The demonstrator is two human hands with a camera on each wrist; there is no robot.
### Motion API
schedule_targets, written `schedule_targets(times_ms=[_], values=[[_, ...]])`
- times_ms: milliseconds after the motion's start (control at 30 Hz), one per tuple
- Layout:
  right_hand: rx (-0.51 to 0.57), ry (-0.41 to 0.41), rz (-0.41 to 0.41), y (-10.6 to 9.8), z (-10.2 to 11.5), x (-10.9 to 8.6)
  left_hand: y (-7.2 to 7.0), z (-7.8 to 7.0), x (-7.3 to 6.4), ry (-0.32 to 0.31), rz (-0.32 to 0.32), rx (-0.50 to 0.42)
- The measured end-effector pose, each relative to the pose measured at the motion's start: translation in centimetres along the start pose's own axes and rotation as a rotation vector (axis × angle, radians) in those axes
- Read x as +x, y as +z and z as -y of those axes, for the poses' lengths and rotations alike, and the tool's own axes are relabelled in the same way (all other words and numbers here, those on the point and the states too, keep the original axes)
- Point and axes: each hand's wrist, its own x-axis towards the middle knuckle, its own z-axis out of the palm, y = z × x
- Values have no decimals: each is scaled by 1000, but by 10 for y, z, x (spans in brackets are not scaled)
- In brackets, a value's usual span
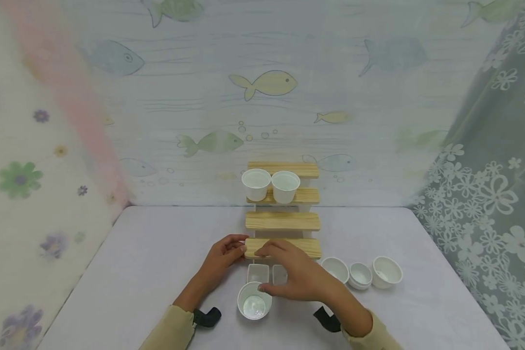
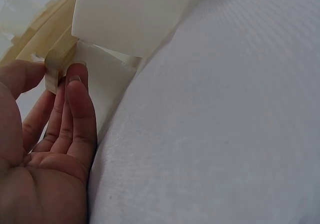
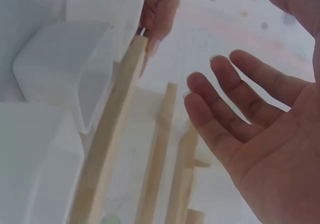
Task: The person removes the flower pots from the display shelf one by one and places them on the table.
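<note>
A stepped rack with pale wooden planks stands on the table. My left hand (image 1: 223,255) pinches the left end of its lowest plank (image 1: 310,249), thumb on one side and fingers on the other, as the left wrist view shows at the plank end (image 2: 54,67). Over that same plank my right hand (image 1: 295,272) hovers with spread, slightly bent fingers and holds nothing. Its thumb overlaps the rim of a round white cup (image 1: 253,300) in the head view. Two square white cups (image 1: 258,273) sit just before the rack, the right one partly behind my hand.
Two round white cups (image 1: 256,184) stand side by side high on the rack. To the right of the rack, a row of white bowls (image 1: 387,272) rests on the white table (image 1: 157,243). A fish-patterned curtain (image 1: 262,112) hangs behind.
</note>
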Motion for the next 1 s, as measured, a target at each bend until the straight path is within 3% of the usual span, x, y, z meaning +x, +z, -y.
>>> schedule_targets(times_ms=[233,700,1000], values=[[-16,-23,-77,-15,-1,0,7,-1,-9,10,-9,-16],[-22,-57,-115,-52,-2,4,20,1,-25,16,-45,-30],[4,-117,-166,-75,-8,19,18,3,-24,17,-42,-26]])
